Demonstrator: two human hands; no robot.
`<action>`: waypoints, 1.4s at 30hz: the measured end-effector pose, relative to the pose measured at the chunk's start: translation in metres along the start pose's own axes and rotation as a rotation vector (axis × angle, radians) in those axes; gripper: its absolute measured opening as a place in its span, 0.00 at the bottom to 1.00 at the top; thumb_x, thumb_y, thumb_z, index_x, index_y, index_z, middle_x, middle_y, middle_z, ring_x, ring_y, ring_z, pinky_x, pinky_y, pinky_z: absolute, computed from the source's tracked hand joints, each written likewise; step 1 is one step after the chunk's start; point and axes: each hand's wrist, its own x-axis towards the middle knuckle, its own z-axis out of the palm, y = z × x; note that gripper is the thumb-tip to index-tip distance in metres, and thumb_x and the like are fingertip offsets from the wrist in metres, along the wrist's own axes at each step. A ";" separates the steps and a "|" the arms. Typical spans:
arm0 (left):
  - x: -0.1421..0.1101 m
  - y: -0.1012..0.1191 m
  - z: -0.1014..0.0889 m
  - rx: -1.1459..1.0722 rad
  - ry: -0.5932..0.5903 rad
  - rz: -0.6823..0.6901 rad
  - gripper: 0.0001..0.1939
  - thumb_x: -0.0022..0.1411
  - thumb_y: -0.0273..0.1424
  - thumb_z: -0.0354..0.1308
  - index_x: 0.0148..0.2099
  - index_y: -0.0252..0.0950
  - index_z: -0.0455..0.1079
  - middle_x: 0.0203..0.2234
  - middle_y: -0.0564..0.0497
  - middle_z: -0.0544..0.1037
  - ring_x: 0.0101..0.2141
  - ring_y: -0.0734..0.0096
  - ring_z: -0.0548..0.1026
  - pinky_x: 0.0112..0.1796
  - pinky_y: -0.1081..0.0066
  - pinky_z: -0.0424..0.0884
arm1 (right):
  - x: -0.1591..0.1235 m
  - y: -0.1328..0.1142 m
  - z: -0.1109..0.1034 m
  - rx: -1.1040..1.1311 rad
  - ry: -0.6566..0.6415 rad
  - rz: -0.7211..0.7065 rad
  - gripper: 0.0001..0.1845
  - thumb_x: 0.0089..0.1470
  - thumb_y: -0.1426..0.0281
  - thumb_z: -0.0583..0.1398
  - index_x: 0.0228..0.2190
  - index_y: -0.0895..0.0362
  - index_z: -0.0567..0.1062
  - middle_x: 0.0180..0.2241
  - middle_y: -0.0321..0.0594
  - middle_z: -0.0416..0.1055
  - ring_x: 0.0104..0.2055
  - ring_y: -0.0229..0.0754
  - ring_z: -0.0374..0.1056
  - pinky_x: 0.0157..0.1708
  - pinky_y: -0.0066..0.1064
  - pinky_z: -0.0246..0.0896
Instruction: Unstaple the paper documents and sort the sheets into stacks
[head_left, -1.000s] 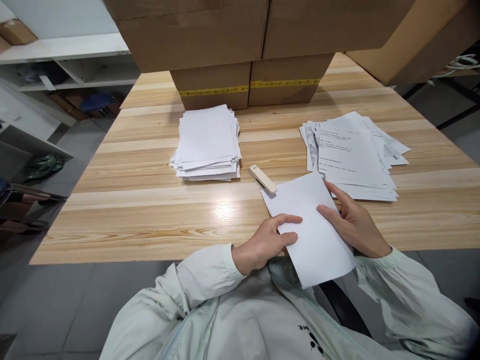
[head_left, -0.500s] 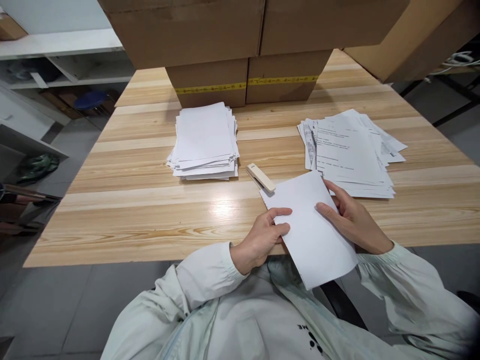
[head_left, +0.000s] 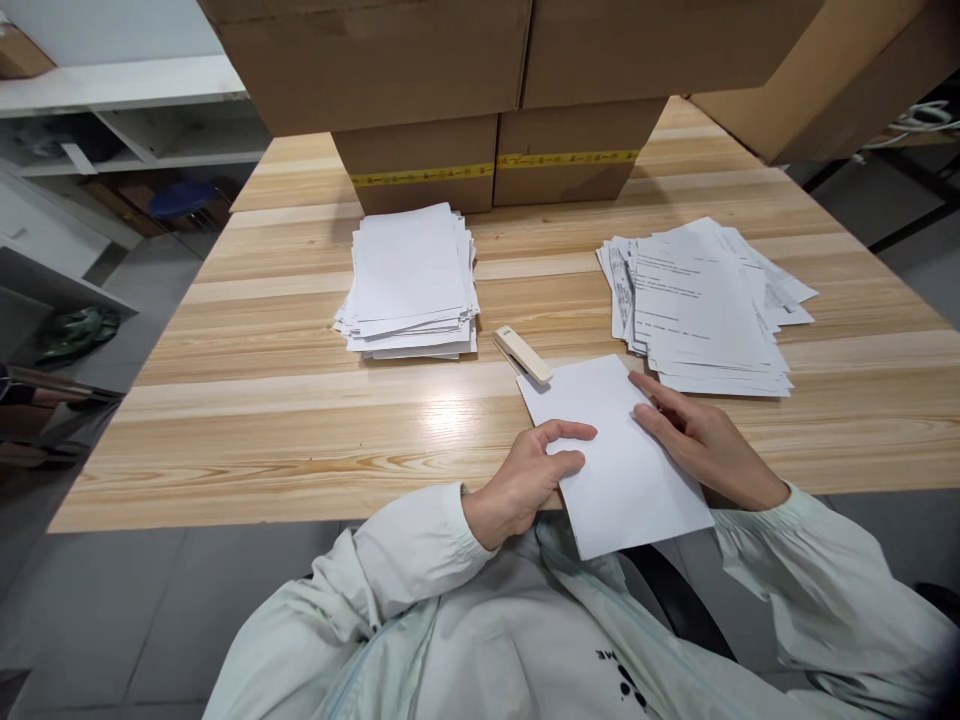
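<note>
White sheets of paper (head_left: 626, 490), blank side up, lie over the table's front edge with their near end sticking out above my lap. My left hand (head_left: 529, 470) grips their left side, thumb and index finger on top and the other fingers hidden beneath. On the right side, my right hand (head_left: 694, 440) holds the long edge, thumb on top. How many sheets there are I cannot tell. A cream stapler (head_left: 523, 355) lies just beyond the sheets' far left corner, close to it or touching.
A stack of blank-topped paper (head_left: 409, 270) stands back left. Printed sheets (head_left: 705, 300) lie in a loose, fanned pile at the right. Large cardboard boxes (head_left: 427, 155) with yellow tape occupy the back of the wooden table (head_left: 247, 400).
The sheets have turned slightly and now lie flatter and more evenly together. My left index finger reaches farther over them, and my right fingers have shifted along the edge.
</note>
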 end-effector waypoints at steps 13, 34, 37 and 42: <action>0.003 0.001 0.003 0.012 0.009 -0.057 0.29 0.50 0.20 0.57 0.56 0.35 0.71 0.29 0.51 0.75 0.30 0.73 0.71 0.37 0.70 0.67 | 0.063 -0.059 -0.073 -0.256 -0.102 -0.642 0.23 0.63 0.54 0.51 0.51 0.45 0.78 0.44 0.40 0.77 0.38 0.45 0.72 0.33 0.36 0.62; -0.001 0.009 -0.007 -0.049 0.005 -0.064 0.30 0.48 0.20 0.57 0.56 0.27 0.72 0.25 0.51 0.76 0.27 0.74 0.71 0.34 0.73 0.65 | 0.137 -0.124 0.049 -0.325 -0.166 -0.559 0.22 0.65 0.64 0.50 0.35 0.60 0.80 0.46 0.49 0.73 0.48 0.51 0.60 0.46 0.40 0.53; -0.001 0.010 -0.007 -0.042 0.006 -0.081 0.30 0.47 0.20 0.57 0.56 0.27 0.72 0.22 0.54 0.73 0.25 0.75 0.69 0.33 0.73 0.64 | 0.143 -0.131 0.051 -0.318 -0.186 -0.535 0.23 0.66 0.64 0.49 0.32 0.61 0.81 0.44 0.49 0.75 0.47 0.51 0.59 0.47 0.41 0.53; -0.001 0.012 -0.008 -0.018 0.032 -0.079 0.31 0.48 0.19 0.55 0.57 0.27 0.71 0.22 0.54 0.72 0.25 0.76 0.68 0.32 0.74 0.62 | 0.148 -0.137 0.064 -0.360 -0.174 -0.495 0.24 0.67 0.65 0.48 0.31 0.61 0.80 0.38 0.50 0.74 0.42 0.49 0.60 0.42 0.39 0.52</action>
